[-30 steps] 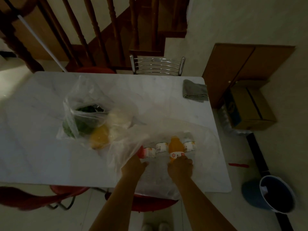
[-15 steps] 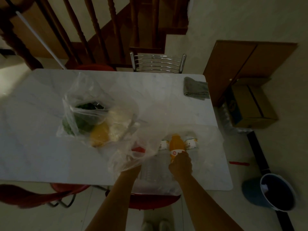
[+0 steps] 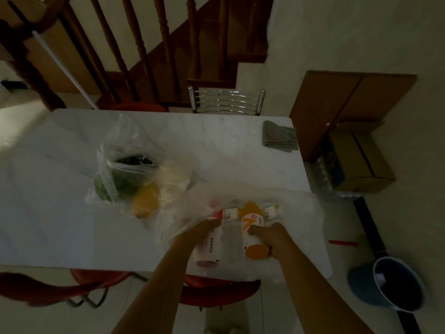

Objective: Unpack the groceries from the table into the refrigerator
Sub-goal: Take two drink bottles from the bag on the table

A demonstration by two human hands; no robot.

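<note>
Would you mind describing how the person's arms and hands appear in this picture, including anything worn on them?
Both forearms come up from the bottom edge and are bare, with no sleeve reaching the part in view. The left hand and the right hand wear no gloves. No watch, bracelet or ring shows, though the picture is dim and soft, so small items could be missed.

2 bare forearms enter from the near edge of the scene, 1 on the left and 1 on the right, and reach toward the far side. No sleeve covers either arm as far as the picture shows. The left hand (image 3: 204,231) and the right hand (image 3: 272,233) wear no gloves, and no watch, ring or band can be made out in the dim light. Between the arms, at the very near edge, 2 pale shoe tips (image 3: 222,330) show faintly, blurred.
</note>
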